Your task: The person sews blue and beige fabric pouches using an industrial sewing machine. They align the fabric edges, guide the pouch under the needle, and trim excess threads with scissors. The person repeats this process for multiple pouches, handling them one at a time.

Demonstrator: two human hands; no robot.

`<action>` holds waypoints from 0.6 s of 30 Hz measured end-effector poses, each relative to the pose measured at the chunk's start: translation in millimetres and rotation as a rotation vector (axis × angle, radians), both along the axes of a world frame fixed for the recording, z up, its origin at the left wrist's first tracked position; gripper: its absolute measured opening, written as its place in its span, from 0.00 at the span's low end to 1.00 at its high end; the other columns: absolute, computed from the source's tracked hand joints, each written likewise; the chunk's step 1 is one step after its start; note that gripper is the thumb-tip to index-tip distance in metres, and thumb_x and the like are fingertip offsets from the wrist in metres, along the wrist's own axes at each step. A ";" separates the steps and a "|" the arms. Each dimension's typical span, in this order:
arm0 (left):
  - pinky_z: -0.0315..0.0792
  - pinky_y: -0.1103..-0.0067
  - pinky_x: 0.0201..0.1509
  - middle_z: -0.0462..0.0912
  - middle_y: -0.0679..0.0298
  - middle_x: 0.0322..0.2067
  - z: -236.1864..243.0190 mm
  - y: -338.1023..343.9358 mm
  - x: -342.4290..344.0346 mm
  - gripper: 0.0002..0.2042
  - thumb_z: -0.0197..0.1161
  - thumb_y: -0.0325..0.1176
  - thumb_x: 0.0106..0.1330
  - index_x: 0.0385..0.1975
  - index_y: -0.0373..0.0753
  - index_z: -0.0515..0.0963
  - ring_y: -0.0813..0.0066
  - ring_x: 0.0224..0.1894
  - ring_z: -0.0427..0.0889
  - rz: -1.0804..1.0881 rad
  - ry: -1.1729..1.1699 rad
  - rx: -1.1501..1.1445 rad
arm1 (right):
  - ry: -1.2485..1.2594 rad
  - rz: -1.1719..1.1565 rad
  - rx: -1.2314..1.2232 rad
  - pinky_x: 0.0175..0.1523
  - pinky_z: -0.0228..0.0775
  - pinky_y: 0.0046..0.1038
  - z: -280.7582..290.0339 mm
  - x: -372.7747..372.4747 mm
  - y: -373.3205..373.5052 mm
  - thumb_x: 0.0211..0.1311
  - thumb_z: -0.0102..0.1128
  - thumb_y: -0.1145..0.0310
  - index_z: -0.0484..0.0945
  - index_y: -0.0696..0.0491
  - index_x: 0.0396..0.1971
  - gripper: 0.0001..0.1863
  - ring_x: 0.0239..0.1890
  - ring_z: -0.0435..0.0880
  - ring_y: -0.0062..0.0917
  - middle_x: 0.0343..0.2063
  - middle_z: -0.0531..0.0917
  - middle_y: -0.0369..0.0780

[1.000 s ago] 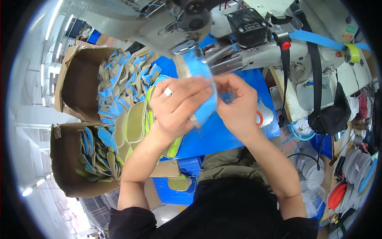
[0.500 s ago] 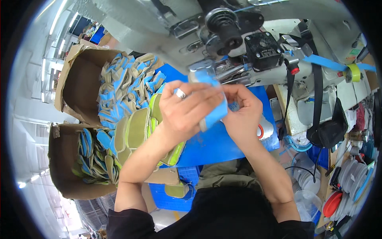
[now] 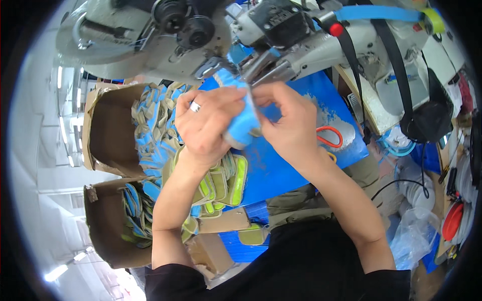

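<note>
In front of the sewing machine (image 3: 211, 65), my left hand (image 3: 206, 123), with a ring on one finger, is closed on a bright blue fabric piece (image 3: 244, 123) with a beige edge. My right hand (image 3: 288, 115) pinches the right edge of that same piece between thumb and fingers. The far end of the piece reaches up to the machine's sewing area; whether it lies under the presser foot is hidden. Motion blurs the fingertips a little. Beneath both hands lies the blue tabletop (image 3: 273, 173).
Left stand two cardboard boxes (image 3: 93, 133), with a heap of blue-and-beige pieces (image 3: 155, 130) beside them. Olive pieces with lime trim (image 3: 231, 185) lie at the table's left edge. Red-handled scissors (image 3: 331, 136) lie right of my right hand. Black straps (image 3: 394, 70) hang at right.
The view has shifted, so the machine sits farther left and the scissors show more fully. Both hands still hold the blue piece, which has turned and tilts differently.
</note>
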State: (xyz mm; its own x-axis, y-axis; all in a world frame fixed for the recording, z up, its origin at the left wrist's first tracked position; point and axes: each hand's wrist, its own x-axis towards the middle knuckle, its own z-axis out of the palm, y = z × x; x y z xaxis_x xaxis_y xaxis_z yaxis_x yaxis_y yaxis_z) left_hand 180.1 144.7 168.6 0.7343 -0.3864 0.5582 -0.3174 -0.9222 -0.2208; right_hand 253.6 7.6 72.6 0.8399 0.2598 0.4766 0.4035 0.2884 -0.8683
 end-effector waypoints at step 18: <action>0.68 0.73 0.47 0.89 0.65 0.40 -6.3 -7.1 -8.1 0.12 0.70 0.35 0.52 0.37 0.41 0.86 0.72 0.43 0.89 -0.035 -0.043 0.011 | 0.136 0.015 0.034 0.39 0.78 0.26 -8.6 -9.3 10.6 0.49 0.73 0.81 0.83 0.56 0.35 0.12 0.32 0.87 0.25 0.29 0.86 0.39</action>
